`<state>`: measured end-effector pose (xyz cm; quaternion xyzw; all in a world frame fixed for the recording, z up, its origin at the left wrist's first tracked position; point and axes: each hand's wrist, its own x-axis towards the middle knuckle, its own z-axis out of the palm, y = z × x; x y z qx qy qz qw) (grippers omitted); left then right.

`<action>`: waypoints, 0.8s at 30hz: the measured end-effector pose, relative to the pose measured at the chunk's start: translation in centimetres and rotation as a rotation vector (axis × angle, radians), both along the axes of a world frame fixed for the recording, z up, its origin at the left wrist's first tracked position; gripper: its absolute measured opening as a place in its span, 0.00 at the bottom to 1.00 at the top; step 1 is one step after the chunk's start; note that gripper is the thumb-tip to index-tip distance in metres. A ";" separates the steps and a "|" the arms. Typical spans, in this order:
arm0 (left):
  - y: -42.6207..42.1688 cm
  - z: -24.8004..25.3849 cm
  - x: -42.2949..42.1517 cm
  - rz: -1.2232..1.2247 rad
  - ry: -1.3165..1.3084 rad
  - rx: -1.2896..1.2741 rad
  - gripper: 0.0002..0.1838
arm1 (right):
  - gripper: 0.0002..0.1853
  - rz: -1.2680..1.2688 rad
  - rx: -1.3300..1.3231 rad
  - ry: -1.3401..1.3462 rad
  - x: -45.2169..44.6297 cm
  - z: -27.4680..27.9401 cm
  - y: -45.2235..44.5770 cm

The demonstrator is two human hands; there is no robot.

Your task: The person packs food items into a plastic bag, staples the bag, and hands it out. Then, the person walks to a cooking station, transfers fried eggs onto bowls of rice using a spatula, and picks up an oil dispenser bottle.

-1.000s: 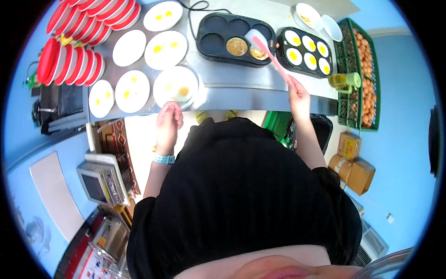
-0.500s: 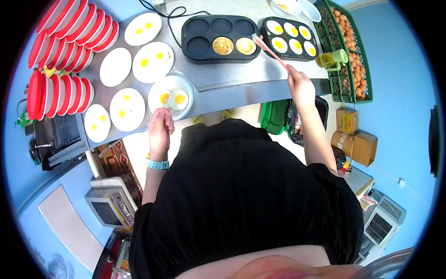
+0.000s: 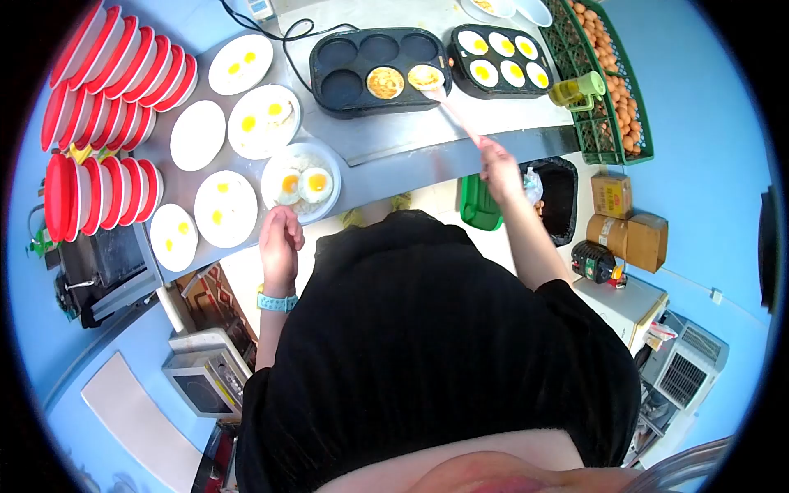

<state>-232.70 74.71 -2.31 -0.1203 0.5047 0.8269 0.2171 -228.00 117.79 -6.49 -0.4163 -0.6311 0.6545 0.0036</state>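
My right hand (image 3: 500,171) grips the handle of a pink spatula (image 3: 459,120). The spatula's tip meets the edge of a browned round egg (image 3: 425,77) in a well of the black pan (image 3: 359,108). Another browned egg (image 3: 385,82) fills the neighbouring well; the pan's other wells hold nothing. My left hand (image 3: 281,242), with a blue watch band at the wrist, hangs by the near rim of a pale bowl (image 3: 330,206). Its fingers are loosely curled, with nothing visible in them. Two eggs with yellow yolks (image 3: 316,182) lie in that bowl.
A second black pan (image 3: 493,88) holds several eggs with yolks up. White plates (image 3: 197,135), most with eggs, cover the counter's left, beside stacked red-and-white dishes (image 3: 103,123). A green oil jug (image 3: 575,90) and green egg crates (image 3: 604,135) stand right. A black bin (image 3: 561,201) is below.
My right hand has moved left and down, bringing the spatula from between the pans onto the browned egg. That egg now looks tilted. My left hand stays by the bowl.
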 end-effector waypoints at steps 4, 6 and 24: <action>-0.4 0.4 -0.3 0.005 0.008 -0.002 0.11 | 0.16 -0.131 -0.321 0.171 0.3 -3.0 -2.8; -0.7 0.5 -0.5 -0.002 0.012 -0.007 0.11 | 0.18 -0.158 -0.379 0.213 0.8 -3.9 -3.2; 6.3 0.1 -2.9 -0.045 0.020 -0.042 0.12 | 0.14 -0.165 -0.167 0.293 -4.3 5.8 11.8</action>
